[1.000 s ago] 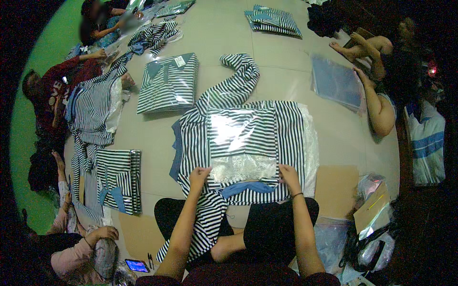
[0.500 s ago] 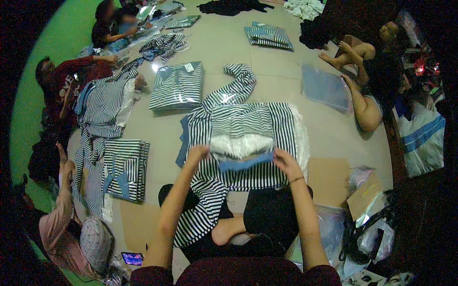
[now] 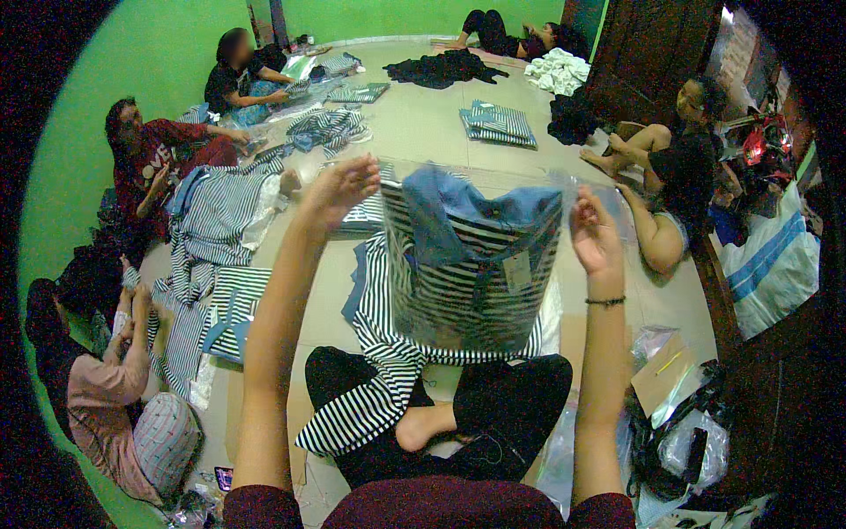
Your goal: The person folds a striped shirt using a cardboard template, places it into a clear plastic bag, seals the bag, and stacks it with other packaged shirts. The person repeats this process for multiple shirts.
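A clear plastic bag [image 3: 414, 291] hangs upright in front of me, with a folded black-and-white striped shirt [image 3: 467, 220] inside it. The shirt's blue collar shows near the bag's top, and a pale tag sits on its right side. My left hand [image 3: 348, 187] pinches the bag's upper left corner. At the upper right corner, my right hand [image 3: 595, 234] has its fingers closed on the bag's edge. Beneath the bag, another striped shirt [image 3: 392, 357] lies spread on the floor, one sleeve running over my left leg; the bag hides much of it.
Folded striped shirts [image 3: 236, 304] are stacked at left, and more bagged shirts [image 3: 498, 123] lie farther off. A heap of loose striped clothes [image 3: 211, 216] is beside co-workers seated along the left wall. Another person [image 3: 687, 167] sits at right. Plastic bags and cardboard [image 3: 665, 379] lie near my right side.
Both hands have lifted the bag with the folded shirt off the spread shirt, up and away from me. It now hangs upright, and my view has tilted up.
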The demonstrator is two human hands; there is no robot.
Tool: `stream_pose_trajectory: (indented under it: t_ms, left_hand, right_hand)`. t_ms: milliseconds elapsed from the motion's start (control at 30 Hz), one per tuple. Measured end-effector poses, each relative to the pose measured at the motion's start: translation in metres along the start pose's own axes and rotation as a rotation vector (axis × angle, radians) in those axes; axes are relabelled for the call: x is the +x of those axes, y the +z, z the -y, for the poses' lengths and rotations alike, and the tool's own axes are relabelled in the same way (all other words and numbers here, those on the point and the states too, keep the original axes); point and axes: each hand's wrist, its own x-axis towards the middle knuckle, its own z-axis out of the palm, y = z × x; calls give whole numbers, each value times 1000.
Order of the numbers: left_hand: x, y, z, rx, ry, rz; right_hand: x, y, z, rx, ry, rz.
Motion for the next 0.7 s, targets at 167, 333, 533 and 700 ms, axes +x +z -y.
stream_pose_trajectory:
  t_ms: [167, 333, 533, 700]
  left_hand:
    - [36, -11, 37, -87, -60, -89]
    - [26, -16, 45, 29, 120, -81]
    - [-14, -63, 157, 422, -36, -82]
    - [-46, -104, 297, 1339, -361, -79]
  right_hand:
    - [32, -39, -21, -139, -1, -262]
    - [24, -37, -13, -321, -62, -156]
    - [-45, -137, -51, -901, 78, -359]
    - [-111, -224, -122, -2153, 279, -275]
